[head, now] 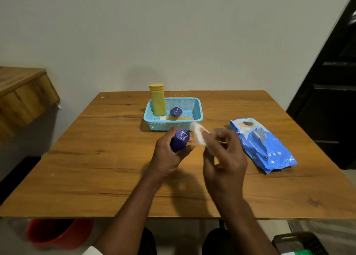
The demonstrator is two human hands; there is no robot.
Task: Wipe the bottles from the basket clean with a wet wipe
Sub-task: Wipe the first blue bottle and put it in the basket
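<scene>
My left hand [168, 154] grips a dark blue bottle [180, 139] above the middle of the table, its top tilted away from me. My right hand [224, 158] pinches a white wet wipe [198, 134] just right of the bottle's top; whether the wipe touches the bottle I cannot tell. Behind them sits a light blue mesh basket [192, 123]. In it a yellow bottle [158, 100] stands upright at the left, a second dark blue bottle [176, 111] shows its top, and a flat tan item lies on the bottom.
A blue pack of wet wipes [264, 145] lies on the wooden table [96, 168] to the right of my hands. On the floor stand a red bucket [57, 233] at the left and a dark crate [302, 243] at the right. A wooden ledge [23, 93] juts out at far left.
</scene>
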